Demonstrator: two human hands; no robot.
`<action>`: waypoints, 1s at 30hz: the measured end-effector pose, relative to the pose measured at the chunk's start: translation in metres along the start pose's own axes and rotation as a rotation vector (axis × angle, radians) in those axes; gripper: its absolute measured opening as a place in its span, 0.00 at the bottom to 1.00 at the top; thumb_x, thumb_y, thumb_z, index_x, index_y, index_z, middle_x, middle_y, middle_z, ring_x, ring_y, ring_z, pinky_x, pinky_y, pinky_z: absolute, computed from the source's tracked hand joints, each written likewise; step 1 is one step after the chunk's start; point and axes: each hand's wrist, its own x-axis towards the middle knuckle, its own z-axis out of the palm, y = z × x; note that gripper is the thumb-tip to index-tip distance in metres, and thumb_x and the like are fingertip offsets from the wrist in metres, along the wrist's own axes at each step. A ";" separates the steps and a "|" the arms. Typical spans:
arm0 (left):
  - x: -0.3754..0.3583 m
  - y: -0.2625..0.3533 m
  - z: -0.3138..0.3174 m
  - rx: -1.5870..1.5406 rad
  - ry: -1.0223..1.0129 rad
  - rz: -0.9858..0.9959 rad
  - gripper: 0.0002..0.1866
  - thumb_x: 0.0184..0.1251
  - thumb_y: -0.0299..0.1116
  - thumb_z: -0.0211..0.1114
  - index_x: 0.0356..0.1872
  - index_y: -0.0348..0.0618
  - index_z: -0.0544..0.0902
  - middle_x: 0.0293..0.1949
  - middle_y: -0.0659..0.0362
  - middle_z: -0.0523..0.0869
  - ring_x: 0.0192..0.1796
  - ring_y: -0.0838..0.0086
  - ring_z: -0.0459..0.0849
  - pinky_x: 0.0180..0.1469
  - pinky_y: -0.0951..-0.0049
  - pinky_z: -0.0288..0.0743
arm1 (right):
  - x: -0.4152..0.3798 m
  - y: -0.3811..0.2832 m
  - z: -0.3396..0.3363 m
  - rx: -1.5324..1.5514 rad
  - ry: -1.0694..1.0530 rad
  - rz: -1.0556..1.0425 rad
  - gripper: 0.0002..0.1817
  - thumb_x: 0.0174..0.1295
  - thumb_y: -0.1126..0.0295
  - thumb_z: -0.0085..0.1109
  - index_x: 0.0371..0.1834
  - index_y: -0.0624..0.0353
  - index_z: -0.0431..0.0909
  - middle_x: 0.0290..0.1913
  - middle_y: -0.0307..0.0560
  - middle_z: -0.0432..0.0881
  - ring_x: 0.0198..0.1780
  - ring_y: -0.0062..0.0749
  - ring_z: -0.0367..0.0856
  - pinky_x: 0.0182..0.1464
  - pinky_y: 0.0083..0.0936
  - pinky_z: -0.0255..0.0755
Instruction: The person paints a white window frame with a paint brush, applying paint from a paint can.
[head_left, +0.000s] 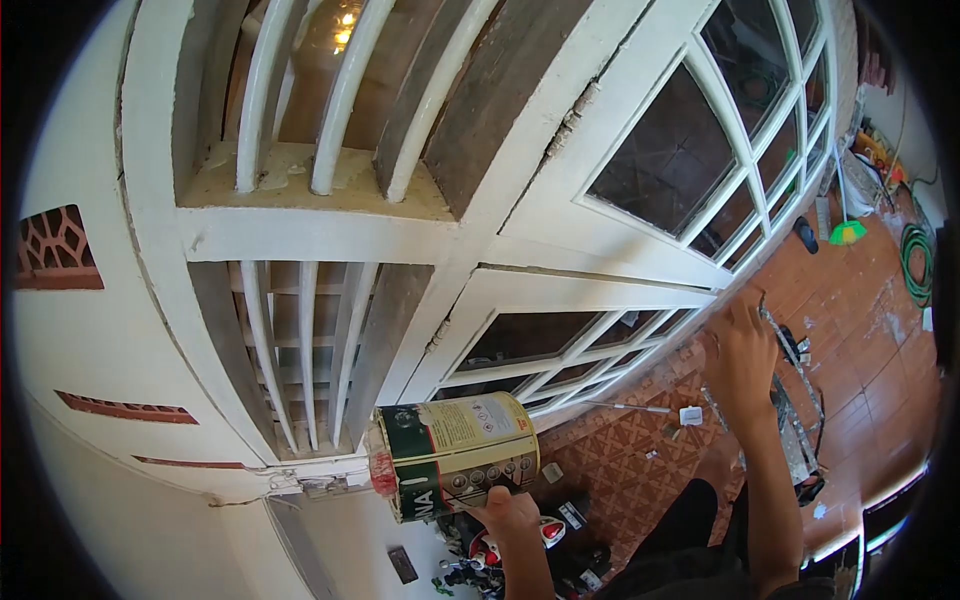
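A metal can (460,448) with a green and cream label and red smears at its rim lies on its side in the picture, beside the lower window bars. My left hand (508,517) is closed on the can at its lower side. Out to the right, my right hand (745,365) is raised close to the lower edge of the white window frame (590,290). Its fingers are blurred and partly bent, and whether they hold anything cannot be made out.
White bars (340,100) fill the openings at the upper left. A stepladder (795,435) stands beyond my right hand on the tiled floor (860,340). A green broom (848,233) and a coiled green hose (916,266) lie at the far right.
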 end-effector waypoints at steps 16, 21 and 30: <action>0.010 0.012 -0.002 0.039 -0.056 0.025 0.51 0.48 0.51 0.81 0.71 0.43 0.62 0.66 0.58 0.72 0.67 0.64 0.73 0.66 0.59 0.71 | 0.179 -0.248 -0.066 2.295 -0.540 -0.053 0.61 0.64 0.23 0.22 0.76 0.72 0.23 0.81 0.63 0.29 0.82 0.44 0.28 0.81 0.33 0.27; 0.013 0.018 0.004 0.041 -0.036 0.075 0.51 0.49 0.52 0.80 0.71 0.43 0.63 0.65 0.58 0.73 0.66 0.65 0.73 0.65 0.60 0.72 | 0.179 -0.260 -0.061 2.279 -0.493 0.029 0.59 0.64 0.23 0.18 0.77 0.70 0.22 0.81 0.60 0.26 0.82 0.43 0.26 0.80 0.33 0.26; 0.017 0.021 -0.002 0.049 -0.030 0.062 0.49 0.50 0.51 0.80 0.71 0.44 0.64 0.64 0.59 0.74 0.66 0.66 0.74 0.66 0.60 0.72 | 0.207 -0.278 -0.073 2.424 -0.504 0.248 0.57 0.65 0.25 0.15 0.78 0.71 0.36 0.81 0.57 0.38 0.81 0.41 0.41 0.80 0.31 0.29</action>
